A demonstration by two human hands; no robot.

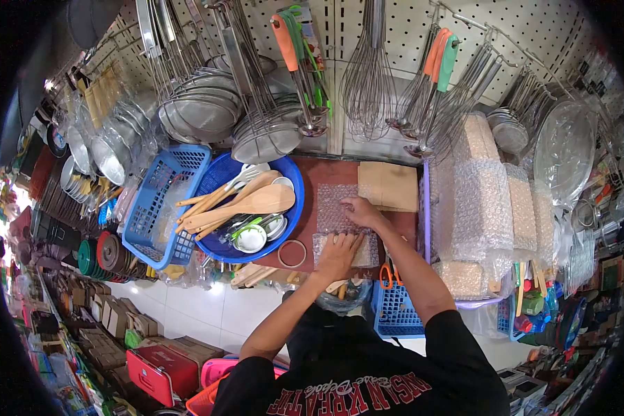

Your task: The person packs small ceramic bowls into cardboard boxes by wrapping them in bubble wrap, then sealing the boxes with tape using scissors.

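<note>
On the far left stands a blue plastic basket [140,229] with a latticed wall, some clear plastic inside it. Against it sits a round blue basin [297,211], heaped with wooden utensils [263,200] and, lower down, white strainers [249,239] with green trim. Right of the basin a thin brown ring [292,240] lies near the front edge of the reddish-brown table [326,173].

Next comes the bubble wrap [329,204] — a clear, dimpled sheet, roughly squared, spread on the middle of the table so that the brown shows through. At its near end is a bundle [365,255], pale tan under a shiny layer of the same wrap, close to the table edge. The left hand [334,256] lies on this bundle, palm down, fingers stretched forward and slightly apart, pressing rather than clasping. The right hand [362,211] is just beyond, over the sheet's right side, its fingers bent and drawn in towards the thumb; whether they pinch the film or only touch it, I cannot tell.

Behind the right hand lies flat brown cardboard [399,187]. Farther right, a purple crate [426,215] holds stacked bubble-wrapped packages [482,208].
</note>
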